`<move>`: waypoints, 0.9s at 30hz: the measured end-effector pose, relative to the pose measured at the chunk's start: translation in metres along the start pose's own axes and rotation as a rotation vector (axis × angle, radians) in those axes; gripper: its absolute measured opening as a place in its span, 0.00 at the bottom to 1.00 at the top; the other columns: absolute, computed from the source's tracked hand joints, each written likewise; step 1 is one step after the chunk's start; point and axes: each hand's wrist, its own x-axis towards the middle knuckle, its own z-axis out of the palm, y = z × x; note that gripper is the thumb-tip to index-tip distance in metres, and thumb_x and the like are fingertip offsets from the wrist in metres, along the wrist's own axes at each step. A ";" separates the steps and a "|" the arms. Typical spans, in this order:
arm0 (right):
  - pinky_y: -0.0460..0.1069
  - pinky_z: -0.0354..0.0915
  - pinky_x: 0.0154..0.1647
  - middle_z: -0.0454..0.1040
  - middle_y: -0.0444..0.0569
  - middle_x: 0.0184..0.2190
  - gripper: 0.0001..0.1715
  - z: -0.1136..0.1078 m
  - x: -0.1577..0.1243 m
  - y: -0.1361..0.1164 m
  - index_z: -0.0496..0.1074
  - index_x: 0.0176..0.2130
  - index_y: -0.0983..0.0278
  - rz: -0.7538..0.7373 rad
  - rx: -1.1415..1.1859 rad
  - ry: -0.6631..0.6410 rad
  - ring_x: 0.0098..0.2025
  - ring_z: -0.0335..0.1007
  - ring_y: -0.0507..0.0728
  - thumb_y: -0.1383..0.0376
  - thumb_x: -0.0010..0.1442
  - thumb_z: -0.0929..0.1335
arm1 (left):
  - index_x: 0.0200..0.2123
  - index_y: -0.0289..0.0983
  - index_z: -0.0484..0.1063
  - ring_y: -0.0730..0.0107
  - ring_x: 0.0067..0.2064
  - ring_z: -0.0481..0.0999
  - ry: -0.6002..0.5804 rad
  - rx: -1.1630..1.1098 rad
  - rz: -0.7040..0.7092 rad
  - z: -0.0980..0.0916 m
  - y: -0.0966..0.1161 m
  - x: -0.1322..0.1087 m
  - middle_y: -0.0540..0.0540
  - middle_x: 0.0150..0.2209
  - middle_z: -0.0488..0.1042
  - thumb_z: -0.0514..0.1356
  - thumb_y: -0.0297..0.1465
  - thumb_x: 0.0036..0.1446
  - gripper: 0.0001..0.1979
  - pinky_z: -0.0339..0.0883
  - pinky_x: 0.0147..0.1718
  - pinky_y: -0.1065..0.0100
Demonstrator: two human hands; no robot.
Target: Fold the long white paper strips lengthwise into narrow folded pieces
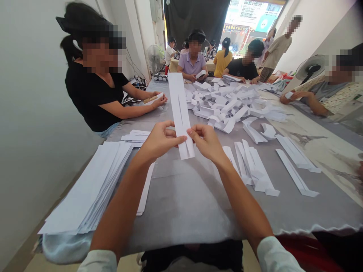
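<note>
Grey-covered table (181, 211), long slit paper strip (179, 109) gripped between left hand (159, 140) and right hand (206, 142), its edges partly hidden

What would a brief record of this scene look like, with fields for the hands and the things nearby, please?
Left hand: grips the left edge of the slit white paper strip
Right hand: grips the strip's right edge
To the left: stack of white paper sheets
Ahead: pile of folded paper strips
Surface: grey table cover
Nearby: co-worker in black top
</note>
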 end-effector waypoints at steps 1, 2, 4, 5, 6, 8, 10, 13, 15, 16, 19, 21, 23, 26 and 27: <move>0.49 0.62 0.31 0.75 0.46 0.30 0.20 0.001 0.000 0.000 0.74 0.34 0.63 0.005 0.012 0.005 0.32 0.70 0.54 0.51 0.70 0.69 | 0.53 0.34 0.79 0.48 0.41 0.88 -0.027 -0.005 -0.007 0.000 0.000 -0.001 0.38 0.39 0.87 0.79 0.35 0.47 0.30 0.81 0.38 0.58; 0.49 0.62 0.30 0.77 0.47 0.30 0.20 0.002 0.000 0.001 0.74 0.35 0.63 0.010 0.020 0.009 0.32 0.71 0.55 0.50 0.69 0.69 | 0.54 0.35 0.79 0.48 0.41 0.88 -0.051 -0.007 -0.017 0.000 0.000 -0.001 0.38 0.39 0.87 0.79 0.34 0.47 0.31 0.82 0.38 0.58; 0.48 0.62 0.30 0.78 0.48 0.31 0.22 0.003 0.000 0.000 0.75 0.35 0.63 0.017 0.023 0.028 0.32 0.72 0.55 0.48 0.69 0.70 | 0.57 0.35 0.78 0.49 0.41 0.88 -0.088 -0.010 -0.041 0.000 -0.001 -0.001 0.39 0.38 0.87 0.78 0.33 0.48 0.33 0.82 0.38 0.59; 0.48 0.62 0.29 0.78 0.48 0.31 0.22 0.003 0.000 -0.001 0.75 0.36 0.63 0.020 0.022 0.042 0.32 0.72 0.55 0.47 0.68 0.70 | 0.58 0.35 0.77 0.49 0.41 0.88 -0.101 -0.010 -0.050 0.000 -0.002 -0.001 0.39 0.37 0.87 0.78 0.33 0.48 0.33 0.81 0.37 0.60; 0.48 0.61 0.29 0.78 0.48 0.30 0.23 0.003 0.000 -0.001 0.75 0.36 0.64 0.024 0.020 0.053 0.32 0.72 0.55 0.47 0.68 0.70 | 0.59 0.34 0.77 0.49 0.42 0.88 -0.107 -0.007 -0.051 0.001 -0.002 -0.001 0.40 0.38 0.87 0.78 0.33 0.49 0.33 0.81 0.38 0.60; 0.47 0.61 0.28 0.77 0.48 0.29 0.24 0.001 -0.001 -0.004 0.76 0.36 0.64 0.039 0.015 0.043 0.32 0.71 0.55 0.46 0.68 0.70 | 0.57 0.34 0.78 0.50 0.42 0.88 -0.084 0.003 -0.028 0.001 -0.002 -0.001 0.39 0.39 0.87 0.77 0.33 0.50 0.31 0.81 0.38 0.61; 0.47 0.61 0.28 0.75 0.47 0.28 0.25 -0.002 -0.002 -0.006 0.75 0.35 0.64 0.062 0.004 0.005 0.30 0.69 0.54 0.45 0.69 0.69 | 0.54 0.35 0.78 0.51 0.40 0.88 -0.036 0.024 -0.009 0.001 -0.002 -0.001 0.40 0.38 0.87 0.77 0.33 0.51 0.27 0.81 0.37 0.61; 0.47 0.59 0.26 0.73 0.44 0.26 0.25 -0.005 -0.004 -0.011 0.72 0.32 0.63 0.096 -0.004 -0.034 0.26 0.65 0.51 0.46 0.70 0.69 | 0.49 0.35 0.78 0.53 0.37 0.88 0.015 0.045 -0.015 0.002 0.000 -0.002 0.40 0.35 0.87 0.77 0.34 0.50 0.23 0.79 0.33 0.63; 0.46 0.57 0.24 0.71 0.44 0.25 0.24 -0.007 -0.006 -0.013 0.71 0.31 0.63 0.120 -0.010 -0.050 0.24 0.63 0.50 0.48 0.70 0.68 | 0.47 0.35 0.78 0.54 0.36 0.87 0.040 0.044 -0.011 0.003 0.000 -0.002 0.40 0.35 0.86 0.77 0.34 0.50 0.22 0.77 0.32 0.65; 0.46 0.57 0.24 0.72 0.44 0.25 0.24 -0.007 -0.007 -0.013 0.71 0.31 0.63 0.139 -0.016 -0.075 0.24 0.62 0.50 0.48 0.71 0.68 | 0.46 0.35 0.78 0.55 0.36 0.87 0.063 0.037 -0.004 0.003 -0.001 -0.001 0.40 0.35 0.86 0.77 0.34 0.50 0.22 0.77 0.32 0.65; 0.46 0.57 0.22 0.76 0.46 0.27 0.22 -0.008 -0.009 -0.014 0.70 0.31 0.62 0.209 -0.028 -0.219 0.24 0.64 0.51 0.50 0.71 0.68 | 0.45 0.33 0.78 0.58 0.33 0.86 0.168 0.025 0.023 0.003 -0.002 0.002 0.40 0.35 0.86 0.78 0.35 0.48 0.23 0.74 0.29 0.68; 0.46 0.58 0.23 0.79 0.46 0.28 0.20 -0.007 -0.010 -0.013 0.69 0.31 0.62 0.196 -0.056 -0.277 0.25 0.66 0.51 0.52 0.70 0.69 | 0.45 0.32 0.79 0.61 0.32 0.84 0.208 0.031 0.035 0.003 -0.003 0.004 0.39 0.35 0.86 0.78 0.35 0.46 0.24 0.71 0.28 0.69; 0.46 0.59 0.26 0.79 0.46 0.27 0.20 -0.006 -0.009 -0.013 0.68 0.30 0.62 0.137 -0.112 -0.256 0.25 0.65 0.51 0.55 0.71 0.69 | 0.45 0.31 0.79 0.61 0.33 0.84 0.199 0.020 0.046 0.002 -0.004 0.005 0.38 0.37 0.87 0.79 0.36 0.45 0.26 0.71 0.29 0.69; 0.47 0.60 0.30 0.81 0.47 0.27 0.18 -0.006 -0.007 -0.010 0.70 0.31 0.62 0.121 -0.178 -0.186 0.27 0.69 0.52 0.56 0.70 0.69 | 0.49 0.31 0.81 0.58 0.36 0.86 0.156 -0.024 0.068 0.001 -0.007 0.007 0.37 0.40 0.87 0.78 0.38 0.47 0.27 0.75 0.33 0.66; 0.48 0.61 0.31 0.82 0.48 0.28 0.17 -0.007 -0.007 -0.009 0.71 0.31 0.63 0.130 -0.195 -0.175 0.28 0.70 0.53 0.57 0.70 0.69 | 0.49 0.32 0.81 0.57 0.37 0.86 0.139 -0.026 0.072 0.000 -0.008 0.008 0.37 0.41 0.87 0.77 0.38 0.48 0.27 0.76 0.35 0.65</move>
